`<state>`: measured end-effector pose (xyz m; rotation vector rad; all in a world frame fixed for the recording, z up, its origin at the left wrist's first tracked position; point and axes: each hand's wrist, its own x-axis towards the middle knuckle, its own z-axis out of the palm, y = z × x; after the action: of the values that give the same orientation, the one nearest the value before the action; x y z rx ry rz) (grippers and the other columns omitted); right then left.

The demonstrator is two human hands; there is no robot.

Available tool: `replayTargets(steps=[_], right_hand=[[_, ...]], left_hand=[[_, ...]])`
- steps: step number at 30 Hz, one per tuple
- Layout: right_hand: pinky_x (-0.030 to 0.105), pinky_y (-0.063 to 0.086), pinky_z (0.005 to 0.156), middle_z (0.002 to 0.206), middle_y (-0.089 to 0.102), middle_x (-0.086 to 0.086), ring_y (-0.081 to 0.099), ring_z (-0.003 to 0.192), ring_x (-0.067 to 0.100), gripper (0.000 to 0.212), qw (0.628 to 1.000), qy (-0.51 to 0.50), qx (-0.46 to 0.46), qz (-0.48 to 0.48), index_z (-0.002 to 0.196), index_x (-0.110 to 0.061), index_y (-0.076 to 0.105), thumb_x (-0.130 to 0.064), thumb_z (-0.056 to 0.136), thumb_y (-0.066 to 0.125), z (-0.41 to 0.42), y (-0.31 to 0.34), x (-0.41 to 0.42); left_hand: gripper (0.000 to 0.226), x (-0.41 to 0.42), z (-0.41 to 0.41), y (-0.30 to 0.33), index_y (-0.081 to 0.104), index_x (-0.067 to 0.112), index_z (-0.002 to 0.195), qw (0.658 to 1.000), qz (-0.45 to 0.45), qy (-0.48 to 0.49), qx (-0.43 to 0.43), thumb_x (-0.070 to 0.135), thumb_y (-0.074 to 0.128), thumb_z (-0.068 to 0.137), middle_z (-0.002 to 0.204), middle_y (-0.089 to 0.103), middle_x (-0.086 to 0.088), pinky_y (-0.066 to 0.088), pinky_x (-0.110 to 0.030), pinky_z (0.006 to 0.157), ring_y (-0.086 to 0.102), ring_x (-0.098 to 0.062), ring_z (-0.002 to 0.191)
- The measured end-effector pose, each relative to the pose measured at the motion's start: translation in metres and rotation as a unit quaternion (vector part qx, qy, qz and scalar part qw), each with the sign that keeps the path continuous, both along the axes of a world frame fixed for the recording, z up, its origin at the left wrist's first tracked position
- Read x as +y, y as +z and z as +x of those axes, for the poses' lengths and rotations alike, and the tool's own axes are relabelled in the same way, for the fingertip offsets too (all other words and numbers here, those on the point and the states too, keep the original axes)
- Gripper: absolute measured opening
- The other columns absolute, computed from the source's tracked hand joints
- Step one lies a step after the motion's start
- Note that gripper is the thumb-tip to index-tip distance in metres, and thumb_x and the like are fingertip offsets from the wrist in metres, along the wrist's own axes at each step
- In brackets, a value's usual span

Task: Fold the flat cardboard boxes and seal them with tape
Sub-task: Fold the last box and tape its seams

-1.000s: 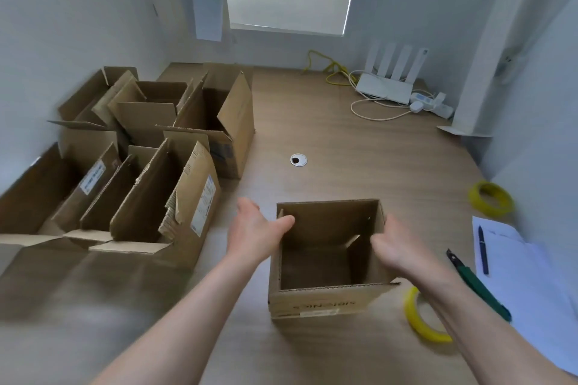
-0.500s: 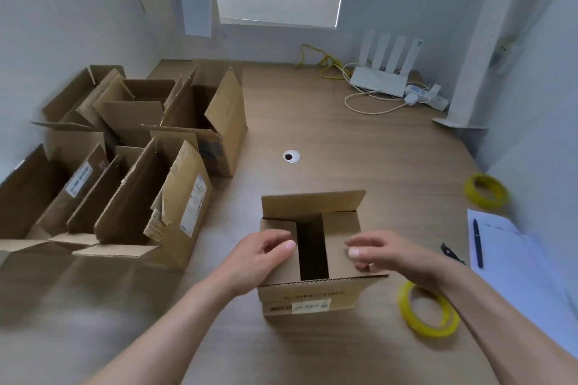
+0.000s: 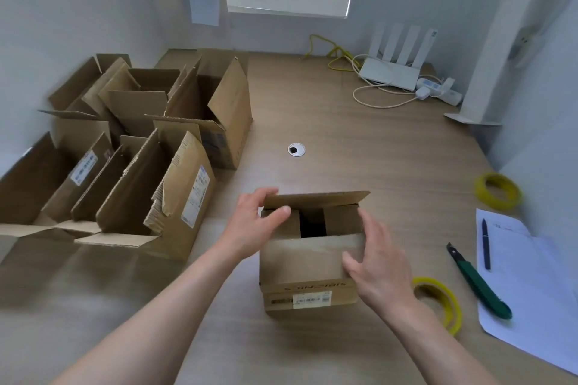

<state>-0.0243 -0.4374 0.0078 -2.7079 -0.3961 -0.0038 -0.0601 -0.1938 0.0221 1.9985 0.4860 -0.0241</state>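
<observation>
The small cardboard box [image 3: 308,262] stands on the surface [image 3: 359,147]. Left hand [image 3: 255,222] pinches the far flap; right hand [image 3: 380,262], fingers straight, steadies the side. Fold both long flaps flush before taping.

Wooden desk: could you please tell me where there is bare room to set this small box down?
Bare wood lies between the round cable grommet and the white router. The left is crowded with open cardboard boxes; the right holds yellow tape rolls, a green knife and papers.
</observation>
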Motion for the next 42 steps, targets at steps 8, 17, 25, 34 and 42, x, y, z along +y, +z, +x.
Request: replayTargets(steps=[8, 17, 25, 34, 42], right_hand=[[0.033, 0.034, 0.115, 0.153, 0.035, -0.012, 0.045, 0.133, 0.011, 0.102, 0.923, -0.008, 0.254, 0.287, 0.154, -0.036, 0.019, -0.013, 0.077, 0.081, 0.016, -0.017, -0.009], [0.024, 0.037, 0.099, 0.129, 0.055, -0.006, 0.052, 0.12, 0.012, 0.037, 0.922, -0.084, 0.191, 0.328, 0.137, -0.021, 0.047, -0.032, 0.101, 0.048, 0.008, -0.034, 0.007], [0.032, 0.04, 0.068, 0.095, 0.062, -0.008, 0.058, 0.082, 0.016, 0.017, 0.955, -0.164, 0.056, 0.239, 0.105, -0.028, 0.054, -0.036, 0.092, 0.063, -0.006, -0.033, -0.015], [0.028, 0.033, 0.072, 0.107, 0.054, -0.007, 0.049, 0.086, 0.014, 0.025, 0.963, -0.138, 0.096, 0.211, 0.111, -0.029, 0.04, -0.036, 0.095, 0.058, 0.005, -0.047, -0.017], [0.032, 0.029, 0.062, 0.078, 0.052, -0.007, 0.053, 0.068, 0.025, 0.028, 0.968, -0.134, 0.129, 0.166, 0.114, -0.027, 0.04, -0.035, 0.095, 0.058, -0.008, -0.057, -0.021]], left_hand=[[0.009, -0.017, -0.024, -0.04, 0.06, 0.026, 0.095, 0.997, 0.078, 0.02, -0.01, 0.025, 0.067, 0.089, 0.123, 0.04, 0.01, 0.032, -0.019, 0.094, 0.044, 0.001, 0.103], [0.044, -0.03, -0.023, -0.048, 0.041, 0.034, 0.134, 0.994, -0.061, 0.09, -0.012, 0.014, 0.049, 0.096, 0.136, 0.045, 0.011, 0.035, -0.029, 0.104, 0.045, -0.011, 0.121], [0.047, -0.049, -0.019, -0.049, 0.037, 0.037, 0.142, 0.996, -0.045, 0.062, -0.041, 0.03, 0.053, 0.098, 0.137, 0.045, 0.018, 0.034, -0.021, 0.097, 0.047, -0.002, 0.117], [0.05, -0.052, -0.01, -0.065, 0.025, 0.041, 0.143, 0.999, -0.013, 0.045, -0.007, 0.032, 0.048, 0.1, 0.143, 0.044, 0.009, 0.037, -0.027, 0.094, 0.054, -0.02, 0.117], [0.061, -0.064, -0.028, -0.083, 0.015, 0.05, 0.148, 0.999, 0.004, 0.046, 0.006, 0.025, 0.045, 0.102, 0.152, 0.04, 0.004, 0.037, -0.031, 0.106, 0.047, -0.023, 0.13]])
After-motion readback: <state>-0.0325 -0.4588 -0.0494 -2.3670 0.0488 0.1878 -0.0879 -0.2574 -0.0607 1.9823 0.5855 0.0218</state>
